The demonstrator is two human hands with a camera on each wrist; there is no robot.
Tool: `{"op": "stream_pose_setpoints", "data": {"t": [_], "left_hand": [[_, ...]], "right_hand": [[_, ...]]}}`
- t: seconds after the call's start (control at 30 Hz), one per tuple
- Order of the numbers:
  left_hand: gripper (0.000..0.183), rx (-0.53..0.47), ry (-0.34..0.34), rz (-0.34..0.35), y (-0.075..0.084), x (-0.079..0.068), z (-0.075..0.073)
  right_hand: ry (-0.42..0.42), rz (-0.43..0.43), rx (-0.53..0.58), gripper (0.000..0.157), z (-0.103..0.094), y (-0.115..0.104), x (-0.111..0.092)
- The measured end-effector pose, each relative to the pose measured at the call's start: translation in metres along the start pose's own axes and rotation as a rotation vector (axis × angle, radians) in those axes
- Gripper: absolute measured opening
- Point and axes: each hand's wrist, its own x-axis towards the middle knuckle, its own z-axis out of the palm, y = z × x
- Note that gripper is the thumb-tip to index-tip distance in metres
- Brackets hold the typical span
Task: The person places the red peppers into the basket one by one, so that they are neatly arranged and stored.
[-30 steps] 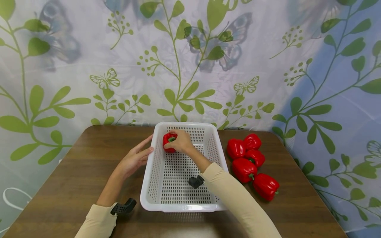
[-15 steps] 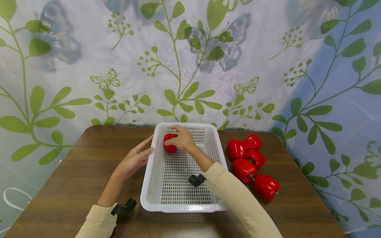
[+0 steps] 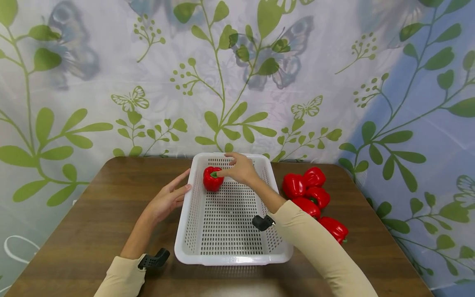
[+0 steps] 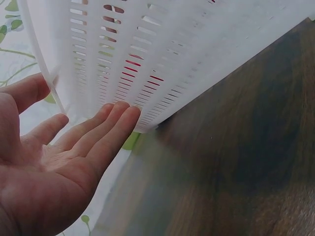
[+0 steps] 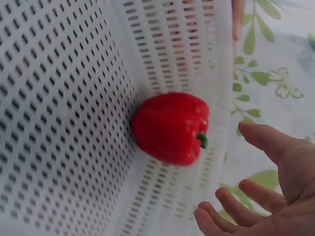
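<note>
One red bell pepper [image 3: 212, 180] with a green stem stands in the far left corner of a white perforated plastic basket [image 3: 233, 260]. Just to its right, above the basket floor, hovers my right hand [image 3: 242, 169], its fingers spread and holding nothing. The right wrist view shows a gap between that hand [image 5: 275, 191] and the pepper [image 5: 170, 129]. My left hand [image 3: 167, 201] rests against the outside of the basket's left wall. Seen from the left wrist, the fingers of the left hand [image 4: 74, 162] are extended along the slotted wall, with the thumb near the rim.
Several more red bell peppers [image 3: 319, 196] lie grouped on the wooden table [image 3: 111, 214] to the right of the basket, partly hidden by my right sleeve [image 3: 315, 243]. A patterned cloth backdrop [image 3: 237, 82] hangs behind the table's far edge. A white cable [image 3: 16, 247] shows at far left.
My right hand has let go of the bell pepper and moved right, away from it. The pepper stays in the basket's corner. My left hand has not visibly moved.
</note>
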Motion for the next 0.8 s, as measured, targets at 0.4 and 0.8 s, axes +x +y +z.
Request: {"op": "stream_pose_setpoints", "data": {"t": [0.4, 0.8], "left_hand": [[0.066, 0.014, -0.002, 0.004, -0.001, -0.002, -0.002], [0.066, 0.011, -0.003, 0.000, 0.001, 0.000, 0.001]], "right_hand": [[-0.009, -0.041, -0.070, 0.073, -0.051, 0.004, -0.026], [0.023, -0.058, -0.143, 0.079, -0.091, 0.030, -0.057]]}}
